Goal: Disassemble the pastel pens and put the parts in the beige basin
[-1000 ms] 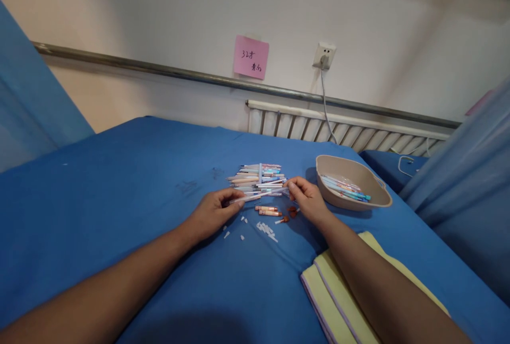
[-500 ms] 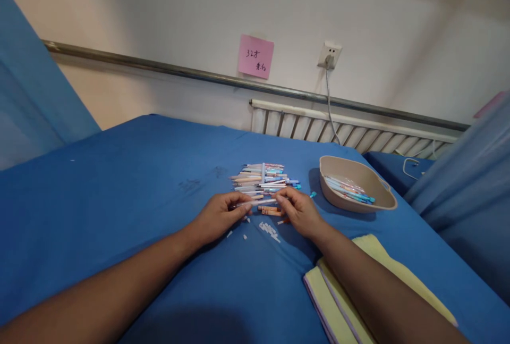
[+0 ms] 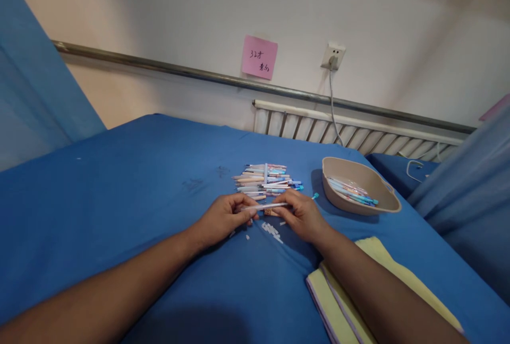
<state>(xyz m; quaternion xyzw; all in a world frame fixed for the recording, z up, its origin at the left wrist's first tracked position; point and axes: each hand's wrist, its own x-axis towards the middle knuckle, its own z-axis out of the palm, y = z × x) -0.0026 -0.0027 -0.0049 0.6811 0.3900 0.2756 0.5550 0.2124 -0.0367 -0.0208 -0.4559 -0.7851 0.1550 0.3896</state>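
Note:
My left hand (image 3: pixel 223 219) and my right hand (image 3: pixel 303 215) together pinch one thin pale pen (image 3: pixel 266 206), held level between them just above the blue cloth. The left fingers grip its left end, the right fingers its right end. Right behind the hands lies a pile of several pens (image 3: pixel 266 180) in pale pink, white and blue. Small white caps or bits (image 3: pixel 273 231) are scattered on the cloth under the hands. An orange pen piece lies partly hidden beneath the held pen.
A beige oval tray (image 3: pixel 382 206) holding several blue pens stands at the right. A yellow folded cloth (image 3: pixel 350 301) lies by my right forearm. Behind are a wall rail, a pink note (image 3: pixel 259 57), a socket and a radiator. Blue curtains hang at both sides.
My right hand has slid left along the pen toward the left hand, so the two hands are closer together. The view has shifted slightly.

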